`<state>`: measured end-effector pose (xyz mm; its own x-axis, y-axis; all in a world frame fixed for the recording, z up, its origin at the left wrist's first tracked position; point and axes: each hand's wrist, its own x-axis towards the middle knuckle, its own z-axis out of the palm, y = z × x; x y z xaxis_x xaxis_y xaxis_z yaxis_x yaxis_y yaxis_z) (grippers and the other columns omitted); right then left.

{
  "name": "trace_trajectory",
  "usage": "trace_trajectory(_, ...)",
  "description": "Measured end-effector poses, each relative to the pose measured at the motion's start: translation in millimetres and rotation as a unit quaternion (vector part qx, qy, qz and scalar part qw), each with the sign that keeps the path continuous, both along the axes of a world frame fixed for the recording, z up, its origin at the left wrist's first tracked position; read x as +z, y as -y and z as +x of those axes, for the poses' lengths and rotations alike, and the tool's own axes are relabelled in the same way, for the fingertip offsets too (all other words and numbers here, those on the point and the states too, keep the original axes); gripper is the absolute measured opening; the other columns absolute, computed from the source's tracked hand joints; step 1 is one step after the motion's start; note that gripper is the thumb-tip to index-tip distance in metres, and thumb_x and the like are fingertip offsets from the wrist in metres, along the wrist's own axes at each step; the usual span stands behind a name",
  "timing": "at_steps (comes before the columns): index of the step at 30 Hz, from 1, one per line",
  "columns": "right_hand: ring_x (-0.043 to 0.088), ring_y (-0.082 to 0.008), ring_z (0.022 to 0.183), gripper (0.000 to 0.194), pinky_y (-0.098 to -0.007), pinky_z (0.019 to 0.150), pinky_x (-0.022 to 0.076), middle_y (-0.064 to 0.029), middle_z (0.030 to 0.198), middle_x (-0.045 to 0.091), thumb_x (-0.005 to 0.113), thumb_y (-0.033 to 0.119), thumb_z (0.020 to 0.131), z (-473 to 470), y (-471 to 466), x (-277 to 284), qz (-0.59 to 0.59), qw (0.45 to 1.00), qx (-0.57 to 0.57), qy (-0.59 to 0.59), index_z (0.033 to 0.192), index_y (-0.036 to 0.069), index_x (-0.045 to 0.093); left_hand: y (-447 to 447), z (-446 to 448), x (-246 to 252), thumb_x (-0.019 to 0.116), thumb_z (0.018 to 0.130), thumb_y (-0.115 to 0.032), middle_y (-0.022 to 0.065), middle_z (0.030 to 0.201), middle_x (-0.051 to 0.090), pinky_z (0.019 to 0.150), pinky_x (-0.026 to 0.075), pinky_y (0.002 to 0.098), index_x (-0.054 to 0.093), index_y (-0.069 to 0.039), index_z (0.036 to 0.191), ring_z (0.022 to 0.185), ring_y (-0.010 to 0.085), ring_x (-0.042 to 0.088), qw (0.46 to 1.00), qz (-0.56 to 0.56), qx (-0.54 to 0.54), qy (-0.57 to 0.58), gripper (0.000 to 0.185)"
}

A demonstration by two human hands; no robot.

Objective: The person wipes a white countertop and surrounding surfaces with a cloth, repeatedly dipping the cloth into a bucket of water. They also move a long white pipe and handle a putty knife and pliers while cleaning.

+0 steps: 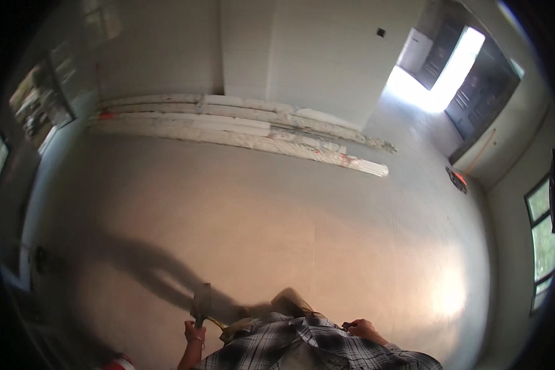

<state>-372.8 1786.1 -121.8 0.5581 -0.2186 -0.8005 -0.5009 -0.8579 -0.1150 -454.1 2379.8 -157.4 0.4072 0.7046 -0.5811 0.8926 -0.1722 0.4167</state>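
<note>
My left hand [194,332] grips the handle of a flat, broad-bladed tool [201,299], probably a drywall knife or trowel, at the lower left. Its blade points away from me above the floor. A thin yellow strip shows between the tool and my trousers. At the lower right, my right hand [361,329] is closed on a small dark object [347,325] that I cannot make out, beside my plaid shirt [277,340].
Long plastic-wrapped bundles [240,134] lie on the floor along the far wall. A dark object with an orange part [457,179] rests near the right wall. A bright doorway [460,67] stands at the upper right. Something red and white [120,362] shows at the bottom left.
</note>
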Motion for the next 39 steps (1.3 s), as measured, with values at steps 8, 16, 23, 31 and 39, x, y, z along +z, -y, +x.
trace_trajectory(8,0.068,-0.0294,0.097,0.042,-0.0392,0.089,0.0522,-0.0133,0.1,0.072,0.064,0.044,0.076,49.8,-7.9,-42.4,0.031,0.988,-0.152,0.018,0.107,0.018,0.073,-18.9,312.5,-57.1,0.075,0.078,-0.031,0.0171,0.094,0.071,0.076,0.056,0.0461,0.071,-0.002,0.097,0.084,0.0322,0.069,0.919,0.058,-0.357,-0.157,0.035)
trace_trajectory(16,0.069,-0.0307,0.092,0.036,-0.0382,0.083,0.0528,-0.0163,0.095,0.071,0.063,0.035,0.078,283.9,2.0,-25.0,0.074,0.961,-0.252,0.09,0.106,0.014,0.073,10.0,542.9,-87.5,0.073,0.079,-0.036,0.0241,0.096,0.068,0.078,0.052,0.0484,0.068,0.003,0.093,0.091,0.0398,0.067,0.958,0.033,-0.28,-0.06,0.041)
trace_trajectory(23,0.068,-0.0344,0.092,0.039,-0.0405,0.084,0.0541,-0.0176,0.096,0.071,0.063,0.024,0.07,472.3,43.6,-36.1,0.01,0.941,-0.142,0.308,0.105,0.009,0.071,43.1,711.3,-74.8,0.072,0.078,-0.034,0.0188,0.079,0.068,0.071,0.051,0.0458,0.068,0.0,0.083,0.08,0.034,0.068,0.962,0.037,-0.268,0.033,0.035)
trace_trajectory(31,0.067,-0.0357,0.092,0.033,-0.0431,0.082,0.0533,-0.0171,0.098,0.07,0.064,0.028,0.073,592.3,59.0,-60.4,0.004,0.962,-0.262,0.078,0.1,0.012,0.073,102.2,951.6,-104.7,0.072,0.079,-0.033,0.0199,0.086,0.067,0.073,0.05,0.0476,0.068,-0.003,0.086,0.085,0.038,0.066,0.905,0.062,-0.421,0.008,0.03)
trace_trajectory(39,0.064,-0.0247,0.096,0.039,-0.0355,0.086,0.0499,-0.0118,0.103,0.067,0.06,0.024,0.078,654.3,50.0,-62.9,0.004,0.937,-0.334,-0.102,0.114,0.011,0.067,264.7,1237.5,-218.4,0.066,0.084,-0.037,0.018,0.104,0.067,0.084,0.05,0.0484,0.062,-0.01,0.116,0.099,0.0391,0.062,0.798,0.018,-0.601,-0.045,0.042)
